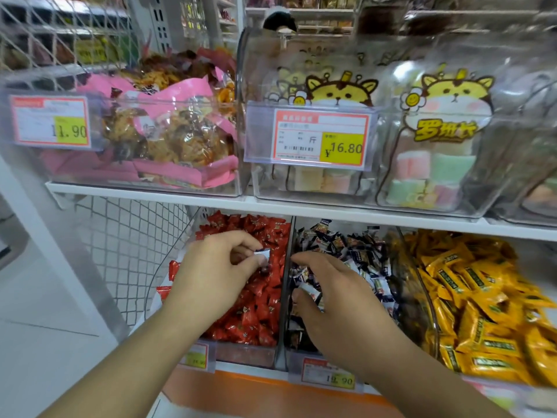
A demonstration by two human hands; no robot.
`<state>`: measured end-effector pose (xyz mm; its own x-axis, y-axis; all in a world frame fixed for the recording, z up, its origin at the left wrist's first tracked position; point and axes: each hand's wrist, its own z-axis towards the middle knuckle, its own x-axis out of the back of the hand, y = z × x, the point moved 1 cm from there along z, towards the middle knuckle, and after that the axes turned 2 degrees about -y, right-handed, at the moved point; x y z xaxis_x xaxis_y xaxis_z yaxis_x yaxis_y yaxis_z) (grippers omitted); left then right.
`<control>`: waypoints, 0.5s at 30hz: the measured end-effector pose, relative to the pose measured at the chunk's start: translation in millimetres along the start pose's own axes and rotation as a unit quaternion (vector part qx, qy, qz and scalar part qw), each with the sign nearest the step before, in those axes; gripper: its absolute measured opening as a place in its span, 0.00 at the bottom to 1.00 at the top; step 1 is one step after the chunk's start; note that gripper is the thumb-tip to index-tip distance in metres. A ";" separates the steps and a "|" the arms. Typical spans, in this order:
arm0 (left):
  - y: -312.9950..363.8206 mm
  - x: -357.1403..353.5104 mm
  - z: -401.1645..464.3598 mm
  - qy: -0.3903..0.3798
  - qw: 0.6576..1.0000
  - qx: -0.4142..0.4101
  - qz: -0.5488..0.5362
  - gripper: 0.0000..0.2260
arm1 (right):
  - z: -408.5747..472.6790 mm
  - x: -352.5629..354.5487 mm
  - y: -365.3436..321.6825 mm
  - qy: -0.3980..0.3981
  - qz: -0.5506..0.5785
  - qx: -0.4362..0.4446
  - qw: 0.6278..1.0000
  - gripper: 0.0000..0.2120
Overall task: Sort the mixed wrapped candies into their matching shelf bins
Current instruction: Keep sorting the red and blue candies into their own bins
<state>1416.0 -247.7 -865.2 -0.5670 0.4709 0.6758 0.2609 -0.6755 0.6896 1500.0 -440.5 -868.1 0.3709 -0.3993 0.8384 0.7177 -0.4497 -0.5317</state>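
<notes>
On the lower shelf three clear bins stand side by side: red candies (256, 312) on the left, dark blue and white candies (355, 251) in the middle, yellow candies (482, 297) on the right. My left hand (211, 273) hovers over the red bin and pinches a small white-and-dark wrapped candy (261, 256) between thumb and fingers. My right hand (337, 300) reaches into the middle bin with its fingers curled around a white wrapped candy (310, 292).
The upper shelf (211, 203) holds clear bins of pink snack bags (168, 131) and marshmallow packs (437, 152), with price tags (310, 137) on the fronts. A white wire-mesh panel (126, 251) borders the red bin on the left. More price tags (328, 375) hang below.
</notes>
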 end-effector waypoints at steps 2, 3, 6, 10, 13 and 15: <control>17.3 6.8 -8.8 -0.002 0.997 0.034 -0.075 0.04 | -2.2 3.3 -2.5 0.007 0.010 -0.001 1.000 0.26; 25.6 9.1 -13.6 -0.005 0.992 0.053 -0.118 0.04 | -3.2 4.6 -3.6 0.014 0.012 0.007 1.000 0.26; 49.0 9.0 -32.0 -0.028 0.970 0.089 -0.225 0.04 | -8.2 8.7 -6.1 0.042 0.020 0.031 0.998 0.24; 63.6 4.3 -46.4 -0.051 0.961 0.101 -0.254 0.04 | -14.5 17.1 -8.2 0.089 -0.005 0.040 0.995 0.14; 63.8 4.8 -46.8 -0.063 0.972 0.076 -0.215 0.02 | -16.7 23.6 -1.8 0.093 -0.016 0.027 0.995 0.15; 55.7 6.7 -44.7 -0.067 0.984 0.058 -0.154 0.01 | -16.3 26.2 10.3 0.085 -0.041 -0.011 0.995 0.19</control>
<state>1391.8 -307.6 -833.9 -0.5266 0.7188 0.4538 0.1845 -0.4244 0.8864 1507.5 -468.6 -853.6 0.2043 -0.4894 0.8478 0.7278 -0.5033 -0.4659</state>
